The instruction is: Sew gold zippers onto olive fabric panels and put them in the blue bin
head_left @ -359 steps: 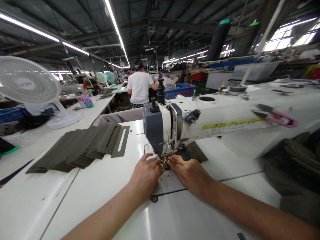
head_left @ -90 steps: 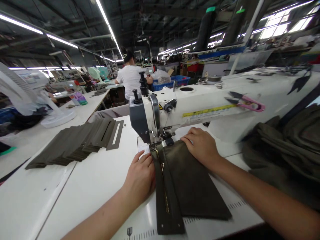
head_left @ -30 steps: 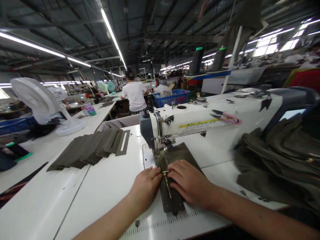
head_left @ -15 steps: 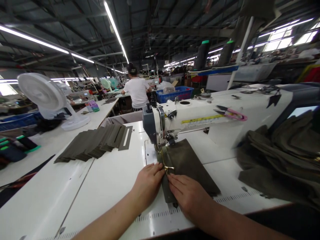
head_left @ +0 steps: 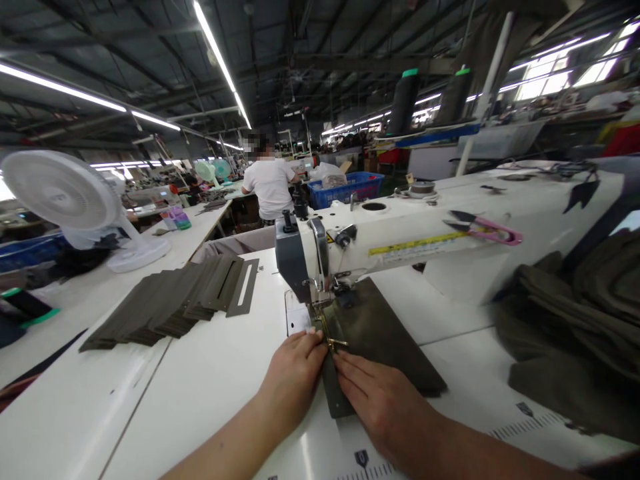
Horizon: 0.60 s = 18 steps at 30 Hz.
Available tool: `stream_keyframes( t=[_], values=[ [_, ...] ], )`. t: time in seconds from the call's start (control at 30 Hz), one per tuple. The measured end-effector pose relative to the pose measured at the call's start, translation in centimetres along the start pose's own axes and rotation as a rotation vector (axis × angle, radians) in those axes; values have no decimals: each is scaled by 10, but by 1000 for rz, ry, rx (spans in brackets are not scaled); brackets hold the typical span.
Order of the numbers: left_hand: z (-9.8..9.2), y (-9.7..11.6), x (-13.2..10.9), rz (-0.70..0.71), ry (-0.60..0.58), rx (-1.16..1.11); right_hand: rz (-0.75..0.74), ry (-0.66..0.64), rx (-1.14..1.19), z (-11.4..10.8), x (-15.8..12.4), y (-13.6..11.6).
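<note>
A dark olive fabric panel (head_left: 395,340) lies under the needle end of a white sewing machine (head_left: 425,227). Along its left side runs a strip with a gold metal zipper (head_left: 327,327), whose gold pull sticks out to the right. My left hand (head_left: 293,373) rests at the strip's left edge, fingers together and bent over it by the zipper pull; its thumb is hidden. Just right of the zipper, my right hand (head_left: 377,393) lies with fingers stretched out flat on the panel. The presser foot (head_left: 317,310) stands just beyond my fingertips.
Left of the machine, a fanned stack of olive pieces (head_left: 165,300) lies on the white table, with a slotted piece (head_left: 243,287) at its end. Pink-handled snips (head_left: 487,228) rest on the machine arm. Olive fabric (head_left: 575,327) is heaped at right. A fan (head_left: 65,193) stands left; a person (head_left: 270,187) sits ahead.
The view has shifted slightly, so the machine arm and heap appear further right and the fan further left. Both hands keep their places beside the zipper pull on the panel.
</note>
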<state>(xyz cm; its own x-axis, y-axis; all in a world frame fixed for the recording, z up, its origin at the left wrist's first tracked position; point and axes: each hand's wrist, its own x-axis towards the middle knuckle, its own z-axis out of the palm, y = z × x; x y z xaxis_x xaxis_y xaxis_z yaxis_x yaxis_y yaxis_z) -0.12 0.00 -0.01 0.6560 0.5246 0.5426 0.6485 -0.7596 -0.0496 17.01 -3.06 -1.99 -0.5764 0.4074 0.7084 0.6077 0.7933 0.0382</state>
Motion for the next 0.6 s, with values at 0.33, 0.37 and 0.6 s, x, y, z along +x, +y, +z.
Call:
stream_keyframes(
  t=[0.33, 0.37, 0.6],
  values=[
    [11, -17, 7, -127, -93, -92, 19, -26, 56, 15, 13, 18],
    [12, -19, 7, -128, -104, -100, 21, -24, 57, 16, 14, 20],
    [8, -22, 12, -152, -189, -105, 189, -174, 297, -3, 21, 26]
  ],
)
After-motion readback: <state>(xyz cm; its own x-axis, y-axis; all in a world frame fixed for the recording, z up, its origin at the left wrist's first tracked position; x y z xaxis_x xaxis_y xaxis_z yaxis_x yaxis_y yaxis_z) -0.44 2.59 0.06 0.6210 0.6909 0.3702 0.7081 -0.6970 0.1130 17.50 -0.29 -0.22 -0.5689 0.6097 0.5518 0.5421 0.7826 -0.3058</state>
